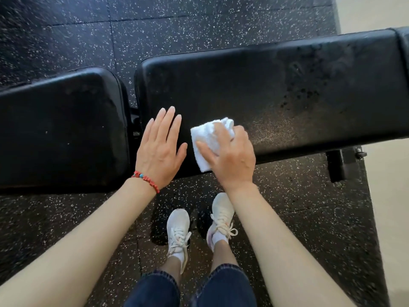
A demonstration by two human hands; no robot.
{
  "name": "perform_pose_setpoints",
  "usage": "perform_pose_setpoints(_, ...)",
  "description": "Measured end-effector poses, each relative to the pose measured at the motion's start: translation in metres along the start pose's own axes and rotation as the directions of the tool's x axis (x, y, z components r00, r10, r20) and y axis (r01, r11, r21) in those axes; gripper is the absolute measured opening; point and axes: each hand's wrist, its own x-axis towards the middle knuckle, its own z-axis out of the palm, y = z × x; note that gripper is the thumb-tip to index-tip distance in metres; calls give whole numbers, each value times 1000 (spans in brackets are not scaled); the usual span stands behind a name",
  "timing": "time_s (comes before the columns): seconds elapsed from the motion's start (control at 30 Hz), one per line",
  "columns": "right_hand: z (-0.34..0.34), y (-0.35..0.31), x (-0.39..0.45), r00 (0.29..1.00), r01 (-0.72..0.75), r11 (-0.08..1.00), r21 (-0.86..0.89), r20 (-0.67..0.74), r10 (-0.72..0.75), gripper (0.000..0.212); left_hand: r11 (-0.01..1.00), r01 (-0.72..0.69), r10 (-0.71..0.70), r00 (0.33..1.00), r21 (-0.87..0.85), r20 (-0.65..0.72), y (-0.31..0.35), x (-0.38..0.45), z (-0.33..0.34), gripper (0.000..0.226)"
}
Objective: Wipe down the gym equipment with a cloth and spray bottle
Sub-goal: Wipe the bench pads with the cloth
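The cloth (208, 140), white and folded, lies on the near edge of the long black pad (276, 89) of a gym bench, with one corner hanging just past that edge. The right hand (230, 156) presses down on it, thumb stretched along the cloth's near side and the fingers (238, 131) curled over its bunched top, gripping it. The left hand (160, 147) rests flat on the same pad just beside the cloth, its fingers (168, 120) straight and held together, the thumb spread toward the cloth but not touching it. A red beaded bracelet (147, 179) circles the left wrist. To the left, across a narrow gap, sits the shorter seat pad (62, 125), also black. The long pad shows dull, mottled patches toward its right end and a paler speckled sheen to the right of the cloth. Under the bench lies a black speckled rubber floor (155, 29). Below the hands, two white laced sneakers (179, 231) stand on that floor, with dark blue jeans (225, 286) above them. A black metal frame part (338, 165) shows under the pad's right end.
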Motion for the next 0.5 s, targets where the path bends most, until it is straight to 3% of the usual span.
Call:
perform_pose_setpoints(0.07, -4, 27, 3, 999, -33, 998, -54, -33, 31, 42, 999, 31, -31, 999, -5, -4, 5, 1, -2, 53)
perform_pose_setpoints(0.2, -23, 83, 5, 916, -397, 918, -1, -67, 396, 38, 999, 40, -40, 999, -4, -29, 22, 1, -3, 53)
perform_pose_setpoints(0.3, -29, 83, 7, 880, -473, 880, 38, -9, 474, 42, 1000, 29, -30, 999, -11, -41, 42, 8, 0, 53)
perform_pose_setpoints(0.37, -27, 73, 4, 940, -342, 940, 20, 21, 342, 42, 999, 40, -42, 997, -22, -67, 59, 17, 6, 51)
perform_pose_setpoints(0.43, -26, 76, 3, 995, -94, 995, -14, 32, 94, 43, 997, 63, -65, 994, -33, -83, 76, 28, 13, 50)
perform_pose_setpoints(0.5, -30, 100, 9, 999, 50, 998, -37, 14, -49, 41, 996, 84, -87, 993, -29, -84, 90, 39, 19, 50)
